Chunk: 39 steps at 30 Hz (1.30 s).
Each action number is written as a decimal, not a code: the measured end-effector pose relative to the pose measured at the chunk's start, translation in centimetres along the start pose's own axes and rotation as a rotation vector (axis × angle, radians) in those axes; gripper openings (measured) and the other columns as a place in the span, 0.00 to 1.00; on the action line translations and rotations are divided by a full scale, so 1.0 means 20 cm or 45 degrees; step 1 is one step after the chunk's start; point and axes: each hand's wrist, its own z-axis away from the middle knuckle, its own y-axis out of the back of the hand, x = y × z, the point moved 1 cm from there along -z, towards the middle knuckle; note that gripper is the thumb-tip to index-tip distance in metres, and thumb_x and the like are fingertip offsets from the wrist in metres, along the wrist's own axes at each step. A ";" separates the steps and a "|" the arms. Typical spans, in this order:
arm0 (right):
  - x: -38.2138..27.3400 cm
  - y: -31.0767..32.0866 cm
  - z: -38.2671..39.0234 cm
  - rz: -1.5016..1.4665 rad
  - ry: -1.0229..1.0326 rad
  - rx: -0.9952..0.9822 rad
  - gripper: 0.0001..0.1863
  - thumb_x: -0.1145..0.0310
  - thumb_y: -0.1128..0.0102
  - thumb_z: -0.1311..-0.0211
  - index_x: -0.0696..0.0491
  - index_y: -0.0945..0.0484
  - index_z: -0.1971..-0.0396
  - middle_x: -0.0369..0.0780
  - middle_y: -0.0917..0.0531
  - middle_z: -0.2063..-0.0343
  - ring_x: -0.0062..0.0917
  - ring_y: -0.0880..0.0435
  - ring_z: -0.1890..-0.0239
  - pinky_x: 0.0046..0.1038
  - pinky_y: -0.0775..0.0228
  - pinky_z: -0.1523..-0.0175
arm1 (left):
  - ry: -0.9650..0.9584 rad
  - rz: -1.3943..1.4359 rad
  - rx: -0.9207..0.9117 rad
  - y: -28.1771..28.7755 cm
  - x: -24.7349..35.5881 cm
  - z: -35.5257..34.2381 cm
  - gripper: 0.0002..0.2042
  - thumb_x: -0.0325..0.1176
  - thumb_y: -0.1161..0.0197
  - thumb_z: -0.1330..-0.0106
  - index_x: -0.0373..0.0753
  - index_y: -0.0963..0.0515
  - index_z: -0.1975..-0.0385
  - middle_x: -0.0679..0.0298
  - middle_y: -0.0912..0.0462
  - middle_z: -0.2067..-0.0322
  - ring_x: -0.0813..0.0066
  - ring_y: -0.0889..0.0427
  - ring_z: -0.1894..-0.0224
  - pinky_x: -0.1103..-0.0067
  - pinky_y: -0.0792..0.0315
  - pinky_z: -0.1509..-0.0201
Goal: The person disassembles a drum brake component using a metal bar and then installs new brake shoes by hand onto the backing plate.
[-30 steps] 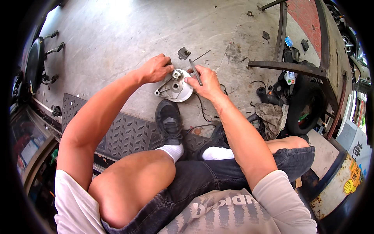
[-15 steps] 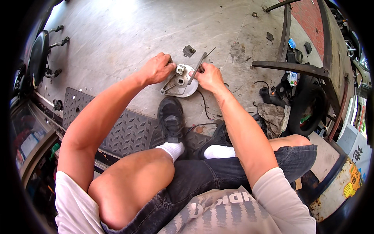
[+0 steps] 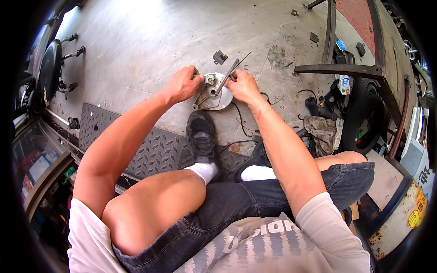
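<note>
A round, silvery brake backing plate (image 3: 223, 101) is in front of my feet, with a hub hole and an arm toward its lower left. My left hand (image 3: 183, 85) is closed at the plate's upper left edge, beside a small bolted fitting (image 3: 210, 79); its fingertips are partly hidden. My right hand (image 3: 244, 86) pinches a slim grey metal bar (image 3: 225, 80) that slants across the plate, its lower end by the hub hole. A thin dark rod (image 3: 244, 58) sticks up and right from near the same fingers.
A small dark bracket (image 3: 220, 57) lies beyond the plate. Thin cables (image 3: 240, 119) trail on the floor near my shoes. To the right are a metal-framed table (image 3: 339, 69), a tyre (image 3: 367, 119) and a crumpled rag (image 3: 320, 132). A ribbed dark ramp (image 3: 150, 150) lies at left.
The grey bar has shifted left and down, its lower end coming to the plate's hub hole. My left hand stays at the plate's edge, and my right hand has barely moved.
</note>
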 end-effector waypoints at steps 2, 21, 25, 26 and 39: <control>-0.01 0.02 0.01 0.043 -0.016 0.010 0.27 0.49 0.26 0.40 0.60 0.16 0.57 0.54 0.12 0.56 0.49 0.13 0.48 0.44 0.22 0.44 | 0.001 0.005 -0.014 0.00 0.01 -0.01 0.22 0.47 0.41 0.25 0.27 0.22 0.60 0.35 0.17 0.59 0.36 0.19 0.52 0.53 0.26 0.47; 0.01 0.02 -0.01 -0.010 -0.017 -0.056 0.23 0.54 0.28 0.39 0.60 0.16 0.57 0.53 0.12 0.57 0.48 0.13 0.49 0.43 0.23 0.45 | 0.053 0.135 -0.018 -0.03 -0.04 0.01 0.24 0.51 0.42 0.23 0.29 0.24 0.61 0.38 0.17 0.62 0.38 0.18 0.54 0.55 0.26 0.50; 0.00 0.02 -0.01 -0.030 -0.020 -0.065 0.23 0.54 0.28 0.39 0.60 0.17 0.57 0.54 0.12 0.57 0.48 0.13 0.49 0.43 0.23 0.45 | 0.064 0.136 -0.063 -0.03 -0.05 0.01 0.25 0.52 0.43 0.22 0.29 0.24 0.61 0.37 0.17 0.62 0.36 0.18 0.54 0.54 0.26 0.50; 0.01 0.02 -0.02 -0.037 -0.009 -0.058 0.24 0.53 0.28 0.39 0.60 0.17 0.57 0.54 0.12 0.57 0.48 0.13 0.49 0.42 0.22 0.45 | 0.072 0.117 -0.078 -0.03 -0.04 0.01 0.25 0.52 0.44 0.22 0.29 0.24 0.61 0.37 0.17 0.62 0.35 0.19 0.54 0.54 0.27 0.50; 0.01 0.02 -0.03 -0.028 -0.034 -0.085 0.25 0.51 0.27 0.40 0.60 0.16 0.57 0.54 0.12 0.56 0.47 0.13 0.49 0.42 0.22 0.45 | -0.103 0.277 -0.122 -0.01 -0.07 -0.03 0.21 0.50 0.44 0.22 0.33 0.22 0.57 0.42 0.16 0.64 0.42 0.17 0.57 0.58 0.26 0.53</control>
